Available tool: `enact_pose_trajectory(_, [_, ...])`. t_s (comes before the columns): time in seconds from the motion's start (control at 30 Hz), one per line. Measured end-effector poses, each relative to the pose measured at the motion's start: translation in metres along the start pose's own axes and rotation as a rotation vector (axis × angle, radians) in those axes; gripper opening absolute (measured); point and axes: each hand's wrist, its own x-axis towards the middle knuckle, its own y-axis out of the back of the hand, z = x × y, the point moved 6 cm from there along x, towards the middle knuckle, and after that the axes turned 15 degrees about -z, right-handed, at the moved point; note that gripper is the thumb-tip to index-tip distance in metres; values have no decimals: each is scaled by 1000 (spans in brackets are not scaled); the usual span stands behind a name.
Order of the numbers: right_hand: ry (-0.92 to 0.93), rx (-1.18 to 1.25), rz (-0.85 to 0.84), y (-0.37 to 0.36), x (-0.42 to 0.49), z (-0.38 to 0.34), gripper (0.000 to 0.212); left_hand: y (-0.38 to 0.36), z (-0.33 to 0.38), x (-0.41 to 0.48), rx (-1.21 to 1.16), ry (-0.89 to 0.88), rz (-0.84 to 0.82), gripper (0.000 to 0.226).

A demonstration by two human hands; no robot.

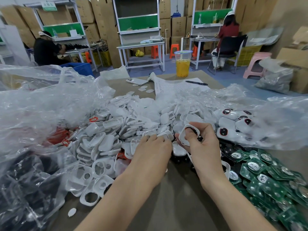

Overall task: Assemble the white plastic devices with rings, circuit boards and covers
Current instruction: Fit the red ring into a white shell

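Note:
My right hand grips a white plastic shell with a black ring seated in its opening, thumb pressed inside it. My left hand reaches palm down into the big heap of white shells and covers, its fingertips on a white cover; whether it grips that piece is hidden. Green circuit boards lie piled at the right. Finished white devices with dark rings sit behind my right hand. Small black rings lie under my right wrist.
Crumpled clear plastic bags spread over the left and right of the table. A phone, a paper sheet with a pen and a cup of orange drink stand at the far edge. Other people work at benches behind.

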Motion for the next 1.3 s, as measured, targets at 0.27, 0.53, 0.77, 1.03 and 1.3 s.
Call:
enact_pose_trajectory(0.27, [-37, 114, -97, -9, -3, -3, 9, 9, -23, -35, -888, -45, 376, 21])
enact_pose_trajectory(0.53, [-76, 146, -186, -16, -4, -3, 12, -7, -23, -37, -1284, -3, 257, 27])
enact_pose_trajectory(0.77, [-103, 145, -262, -22, -5, -1, 18, -12, -32, -37, -1584, 38, 262, 14])
enact_pose_trajectory(1.03, [-114, 131, -265, -25, -7, 0, 12, -13, -35, -36, -1621, 33, 271, 17])
enact_pose_trajectory(1.3, [-98, 97, -281, -28, -11, -3, 12, -6, -30, -41, -1195, -12, 410, 8])
